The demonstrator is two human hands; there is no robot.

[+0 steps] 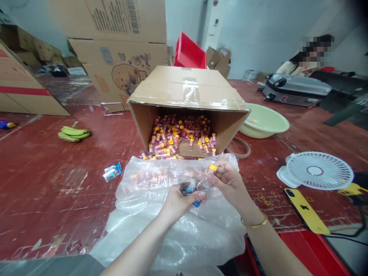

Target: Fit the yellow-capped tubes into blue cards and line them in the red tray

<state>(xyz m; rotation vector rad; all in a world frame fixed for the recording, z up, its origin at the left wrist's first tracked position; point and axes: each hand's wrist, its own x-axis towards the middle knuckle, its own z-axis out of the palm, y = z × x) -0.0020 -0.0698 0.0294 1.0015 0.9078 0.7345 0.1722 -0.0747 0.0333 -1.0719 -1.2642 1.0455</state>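
My right hand [231,184] is closed, its fingertips pinching a small clear bottle with a yellow cap [213,168], cap end up. Left of it, my left hand [178,199] is closed around a dark and blue printed packet [188,188], thumb on top. Clear, shiny plastic shows between the two hands; whether it belongs to the packet or the bottle, I cannot tell. Both hands are above a translucent plastic sheet [143,222]. Just beyond, a cardboard box [161,88] lies on its side, with many yellow-capped bottles [172,143] spilling toward its mouth and onto the sheet.
Blue-white packets [112,171] and bananas [74,133] lie left on the red surface. To the right are a pale green basin [266,119], a white fan grille [319,170] and a yellow phone [306,212]. A person [304,61] sits behind a grey suitcase [296,90].
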